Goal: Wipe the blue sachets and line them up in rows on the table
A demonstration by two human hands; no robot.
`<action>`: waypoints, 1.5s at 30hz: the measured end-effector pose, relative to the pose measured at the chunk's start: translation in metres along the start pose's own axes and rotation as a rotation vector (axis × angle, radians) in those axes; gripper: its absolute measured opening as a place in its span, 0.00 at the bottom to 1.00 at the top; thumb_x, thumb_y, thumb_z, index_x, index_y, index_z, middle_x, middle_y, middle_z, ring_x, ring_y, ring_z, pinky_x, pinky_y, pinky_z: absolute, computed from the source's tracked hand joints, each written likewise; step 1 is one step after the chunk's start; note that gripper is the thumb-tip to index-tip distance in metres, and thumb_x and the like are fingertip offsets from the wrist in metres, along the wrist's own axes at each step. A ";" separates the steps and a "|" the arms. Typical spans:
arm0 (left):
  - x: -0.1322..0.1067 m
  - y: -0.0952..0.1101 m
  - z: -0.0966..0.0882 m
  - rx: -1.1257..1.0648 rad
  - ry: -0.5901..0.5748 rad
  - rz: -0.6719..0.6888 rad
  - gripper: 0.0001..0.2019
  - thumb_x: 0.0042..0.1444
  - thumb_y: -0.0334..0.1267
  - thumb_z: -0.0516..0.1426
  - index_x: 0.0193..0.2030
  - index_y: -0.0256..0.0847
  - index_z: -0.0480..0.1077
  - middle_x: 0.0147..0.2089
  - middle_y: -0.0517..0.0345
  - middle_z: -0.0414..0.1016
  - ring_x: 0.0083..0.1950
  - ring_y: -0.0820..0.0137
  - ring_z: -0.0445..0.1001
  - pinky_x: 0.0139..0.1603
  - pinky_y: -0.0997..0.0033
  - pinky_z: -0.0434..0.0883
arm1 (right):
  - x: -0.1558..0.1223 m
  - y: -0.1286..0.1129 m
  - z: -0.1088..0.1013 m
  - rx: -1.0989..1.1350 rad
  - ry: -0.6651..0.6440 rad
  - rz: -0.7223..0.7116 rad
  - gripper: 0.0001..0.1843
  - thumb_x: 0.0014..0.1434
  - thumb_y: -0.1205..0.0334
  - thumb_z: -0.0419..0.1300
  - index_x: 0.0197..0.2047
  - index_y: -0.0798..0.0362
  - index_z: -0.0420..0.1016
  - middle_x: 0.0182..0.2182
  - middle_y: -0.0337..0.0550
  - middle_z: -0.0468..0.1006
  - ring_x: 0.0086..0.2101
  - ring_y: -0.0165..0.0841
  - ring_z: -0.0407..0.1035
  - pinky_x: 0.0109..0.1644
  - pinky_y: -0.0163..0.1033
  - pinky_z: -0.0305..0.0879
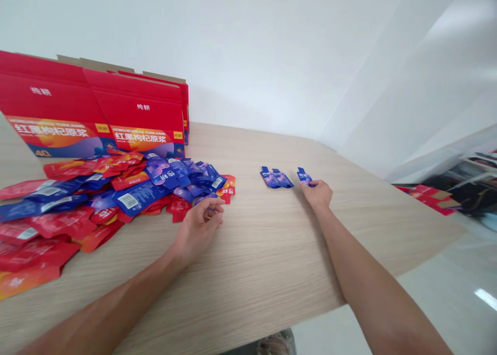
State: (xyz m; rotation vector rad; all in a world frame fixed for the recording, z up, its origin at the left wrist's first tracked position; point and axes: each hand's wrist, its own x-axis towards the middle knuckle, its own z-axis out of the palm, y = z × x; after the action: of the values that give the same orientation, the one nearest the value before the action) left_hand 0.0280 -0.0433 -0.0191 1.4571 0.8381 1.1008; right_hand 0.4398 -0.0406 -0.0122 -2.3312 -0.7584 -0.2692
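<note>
On the right side of the table, my right hand (318, 193) pinches the lower edge of a blue sachet (304, 176) with a purple print. Just left of it, two overlapping blue sachets (276, 178) lie flat with their spouts pointing away from me. My left hand (201, 221) hovers at the right edge of a mixed pile, its fingers loosely curled and nothing visible in them. In that pile are red sachets (64, 223) and blue sachets (142, 197). A red and orange sachet (229, 188) sticks out at the pile's right end.
Red printed cartons (135, 93) stand upright behind the pile against the wall. The wooden table (252, 272) ends at a front edge near my legs and slopes off in view at right. Beyond it, more red packaging (430, 197) sits lower down, partly blurred.
</note>
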 end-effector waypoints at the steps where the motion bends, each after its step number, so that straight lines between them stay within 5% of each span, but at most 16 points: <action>1: 0.000 0.000 0.000 0.021 -0.006 0.003 0.18 0.52 0.43 0.63 0.48 0.39 0.79 0.42 0.57 0.78 0.34 0.71 0.76 0.36 0.69 0.74 | 0.005 0.005 0.005 -0.010 -0.004 0.014 0.17 0.52 0.52 0.71 0.40 0.55 0.84 0.42 0.62 0.87 0.46 0.51 0.81 0.54 0.50 0.74; 7: 0.000 0.000 -0.002 0.147 -0.035 0.041 0.15 0.56 0.42 0.62 0.50 0.42 0.80 0.44 0.55 0.80 0.37 0.69 0.78 0.38 0.68 0.75 | 0.033 0.014 0.035 -0.085 -0.016 0.051 0.19 0.48 0.49 0.72 0.39 0.53 0.86 0.44 0.61 0.87 0.49 0.55 0.80 0.52 0.53 0.74; 11: -0.002 0.000 -0.002 0.185 -0.036 0.050 0.14 0.58 0.42 0.62 0.49 0.43 0.80 0.43 0.55 0.80 0.37 0.69 0.77 0.38 0.68 0.75 | 0.045 0.008 0.043 -0.114 -0.078 -0.048 0.21 0.55 0.46 0.68 0.42 0.55 0.87 0.44 0.62 0.87 0.50 0.54 0.79 0.55 0.51 0.72; 16: -0.003 0.001 -0.001 0.192 -0.044 0.050 0.13 0.58 0.41 0.62 0.49 0.44 0.79 0.44 0.55 0.80 0.37 0.68 0.77 0.38 0.68 0.75 | 0.046 0.006 0.043 -0.138 -0.140 -0.147 0.22 0.67 0.57 0.54 0.38 0.58 0.89 0.42 0.65 0.87 0.49 0.51 0.80 0.55 0.48 0.71; 22: -0.004 0.002 0.000 0.208 -0.050 0.061 0.12 0.58 0.40 0.62 0.48 0.44 0.79 0.44 0.55 0.79 0.36 0.69 0.76 0.37 0.68 0.75 | 0.042 0.011 0.041 -0.114 -0.180 -0.226 0.20 0.66 0.63 0.55 0.48 0.52 0.90 0.49 0.55 0.88 0.53 0.47 0.80 0.58 0.45 0.71; 32: -0.005 0.001 -0.002 0.224 -0.067 0.081 0.13 0.60 0.40 0.61 0.51 0.43 0.78 0.45 0.54 0.79 0.38 0.68 0.77 0.39 0.67 0.76 | 0.035 0.007 0.035 -0.092 -0.216 -0.236 0.19 0.67 0.62 0.55 0.49 0.54 0.89 0.53 0.57 0.86 0.56 0.47 0.78 0.63 0.46 0.68; 39: -0.002 -0.002 0.001 0.181 -0.071 0.081 0.14 0.57 0.37 0.60 0.50 0.41 0.78 0.46 0.53 0.78 0.38 0.69 0.75 0.36 0.69 0.73 | 0.012 -0.009 0.023 -0.026 -0.006 -0.135 0.29 0.70 0.57 0.50 0.67 0.64 0.72 0.68 0.73 0.69 0.66 0.61 0.63 0.66 0.68 0.61; 42: 0.000 -0.004 0.002 0.137 -0.031 0.088 0.14 0.57 0.35 0.59 0.50 0.41 0.77 0.44 0.54 0.77 0.37 0.70 0.74 0.36 0.69 0.72 | -0.010 -0.033 0.022 0.114 0.142 -0.328 0.26 0.66 0.57 0.54 0.63 0.59 0.72 0.67 0.69 0.68 0.67 0.58 0.60 0.68 0.67 0.59; 45: 0.002 -0.008 0.001 0.062 0.049 0.105 0.18 0.54 0.31 0.58 0.52 0.41 0.73 0.43 0.57 0.76 0.35 0.72 0.73 0.35 0.69 0.71 | -0.049 -0.073 0.027 0.297 0.080 -0.661 0.20 0.63 0.58 0.57 0.56 0.53 0.74 0.60 0.63 0.74 0.63 0.52 0.66 0.68 0.62 0.62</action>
State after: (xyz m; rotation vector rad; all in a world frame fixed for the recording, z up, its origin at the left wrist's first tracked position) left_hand 0.0305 -0.0406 -0.0266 1.5460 0.8445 1.2025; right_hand 0.3573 -0.0004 -0.0119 -1.7257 -1.4091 -0.4918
